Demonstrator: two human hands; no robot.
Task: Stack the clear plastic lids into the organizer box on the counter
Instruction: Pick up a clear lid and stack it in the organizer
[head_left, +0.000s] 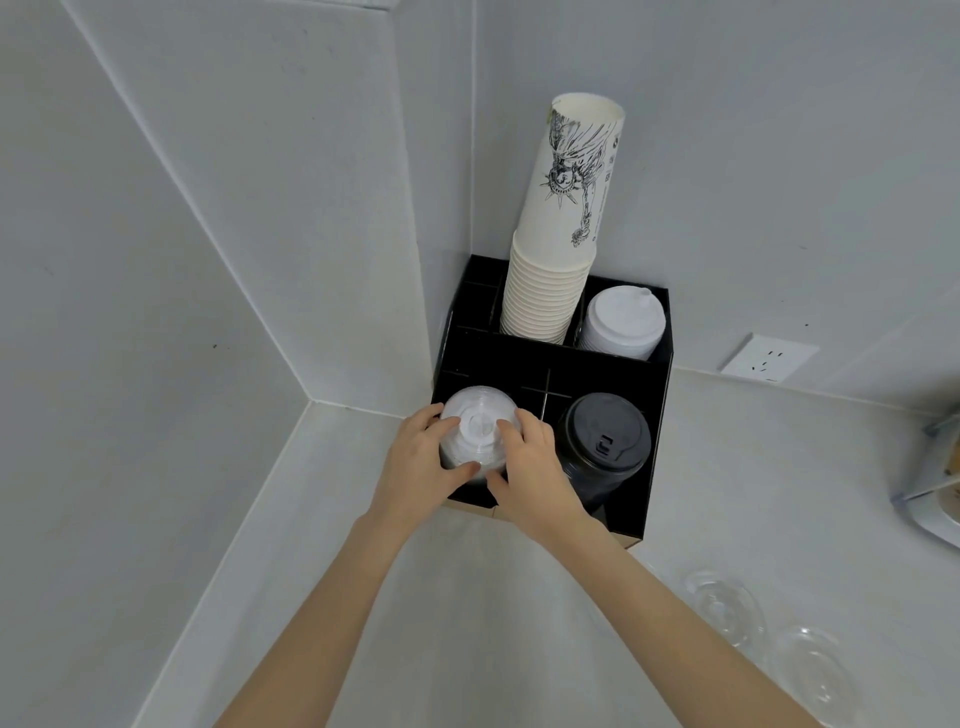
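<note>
clear plastic lids (478, 431), stacked in the front-left compartment of a black organizer box (524, 358) on the table, sit clasped between left hand (415, 462) and right hand (535, 467), each grip closed around the stack.

Between the gripping fingers of both hands, the stack of lids (475, 434) is clear plastic, smooth, cloudy white where layers overlap. The organizer box (524, 358) around it is matt black board, raw brown at its cut front edge. Just right of the grip, the black lids (602, 436) look smooth plastic with a dull sheen. Behind the grip, the cups (561, 228) are matt white printed paper, the white lids (621, 319) satin plastic. The counter (467, 597) below is smooth, pale, faintly glossy; two loose lids (727, 605) well to the right are glassy clear plastic.
</note>
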